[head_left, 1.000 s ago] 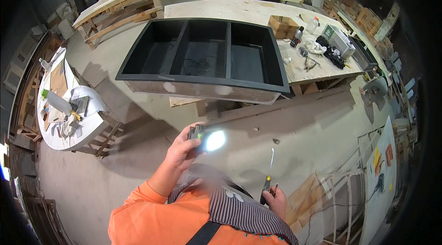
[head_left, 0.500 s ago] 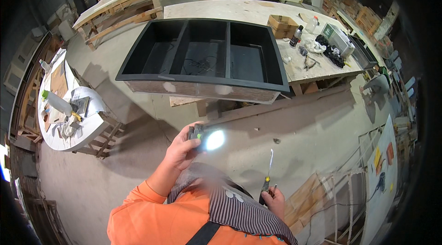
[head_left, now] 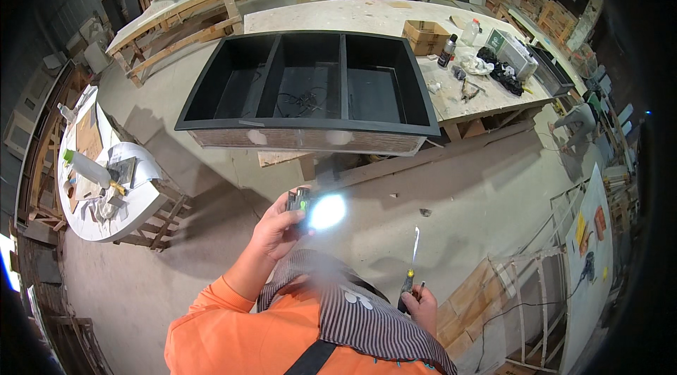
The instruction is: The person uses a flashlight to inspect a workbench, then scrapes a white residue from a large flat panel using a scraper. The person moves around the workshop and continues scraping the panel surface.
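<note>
My left hand [head_left: 271, 230] is raised in front of my chest, its fingers wrapped around a small black work light [head_left: 299, 200] with a green button. The lamp's bright face glares to the right. Lower down, at my right side, my right hand [head_left: 423, 310] grips a screwdriver [head_left: 409, 279] with a black and yellow handle, its blade pointing up. A short metal tip sticks up beside my right fingers; what it belongs to is hidden. Beyond both hands lies a black open cabinet [head_left: 343, 86] with three compartments, cables coiled in the middle one.
The cabinet rests on a pale workbench [head_left: 317, 14] bearing a cardboard box [head_left: 425, 38], a black spray can [head_left: 448, 51] and pliers [head_left: 470, 91]. At left stands a white round-ended table [head_left: 123, 214] with a bottle [head_left: 88, 166]. A metal frame [head_left: 522, 304] and white panel [head_left: 589, 290] stand right.
The view has shifted slightly, so the cabinet and benches sit a little further left. Both hands keep the same holds and nearly the same places.
</note>
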The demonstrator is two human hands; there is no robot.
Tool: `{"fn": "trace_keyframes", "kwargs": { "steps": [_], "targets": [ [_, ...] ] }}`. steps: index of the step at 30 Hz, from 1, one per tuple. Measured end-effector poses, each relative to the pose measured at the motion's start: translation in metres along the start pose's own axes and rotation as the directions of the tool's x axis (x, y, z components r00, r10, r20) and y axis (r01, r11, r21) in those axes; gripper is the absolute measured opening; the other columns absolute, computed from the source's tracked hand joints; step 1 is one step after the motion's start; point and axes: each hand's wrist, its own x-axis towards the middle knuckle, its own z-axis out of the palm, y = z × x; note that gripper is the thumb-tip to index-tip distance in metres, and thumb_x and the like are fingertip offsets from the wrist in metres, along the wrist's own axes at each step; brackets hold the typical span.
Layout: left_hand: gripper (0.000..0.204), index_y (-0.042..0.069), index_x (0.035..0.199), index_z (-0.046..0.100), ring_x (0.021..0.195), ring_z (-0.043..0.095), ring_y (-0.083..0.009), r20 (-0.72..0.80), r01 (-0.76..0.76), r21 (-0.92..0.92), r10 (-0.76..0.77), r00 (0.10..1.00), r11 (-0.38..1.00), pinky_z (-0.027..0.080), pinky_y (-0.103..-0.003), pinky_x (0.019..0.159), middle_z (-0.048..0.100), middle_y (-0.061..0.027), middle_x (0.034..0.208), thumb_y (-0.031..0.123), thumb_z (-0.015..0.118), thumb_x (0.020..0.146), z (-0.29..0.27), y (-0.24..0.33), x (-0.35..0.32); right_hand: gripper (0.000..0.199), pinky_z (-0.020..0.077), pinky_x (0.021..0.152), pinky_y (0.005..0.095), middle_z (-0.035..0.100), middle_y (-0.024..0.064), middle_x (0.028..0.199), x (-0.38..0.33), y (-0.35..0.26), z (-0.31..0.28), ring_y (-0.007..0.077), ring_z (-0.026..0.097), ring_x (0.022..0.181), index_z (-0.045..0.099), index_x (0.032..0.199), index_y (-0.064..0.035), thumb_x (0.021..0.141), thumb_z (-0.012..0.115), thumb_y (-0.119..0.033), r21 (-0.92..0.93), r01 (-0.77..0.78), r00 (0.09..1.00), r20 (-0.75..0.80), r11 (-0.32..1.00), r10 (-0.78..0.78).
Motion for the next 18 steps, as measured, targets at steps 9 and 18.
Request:
{"fn": "trace_keyframes", "kwargs": {
  "steps": [9,18],
  "targets": [
    [0.059,-0.002,0.134,0.042,0.069,0.064,-0.0243,0.020,0.036,0.043,-0.037,0.999,0.998,0.057,-0.036,0.064,0.060,-0.0149,0.100,0.000,0.062,0.078,-0.008,0.004,-0.003,0.022,0.0419,0.059,0.0218,0.056,-0.0013,0.075,0.000,0.002,0.006,0.0060,0.050,0.065,0.061,0.100,0.0027,0.085,0.067,-0.011,0.090,0.002,1.000,0.023,0.996,-0.004],
    [0.061,-0.002,0.135,0.040,0.071,0.064,-0.0250,0.011,0.028,0.049,-0.029,1.000,0.998,0.058,-0.038,0.066,0.057,-0.0159,0.101,-0.001,0.062,0.078,-0.012,0.006,-0.004,0.018,0.0367,0.058,0.0208,0.052,-0.0046,0.075,-0.003,-0.004,0.010,0.0045,0.045,0.065,0.062,0.101,0.0020,0.085,0.068,-0.003,0.097,-0.007,1.000,0.029,0.995,0.004]
  ]
}}
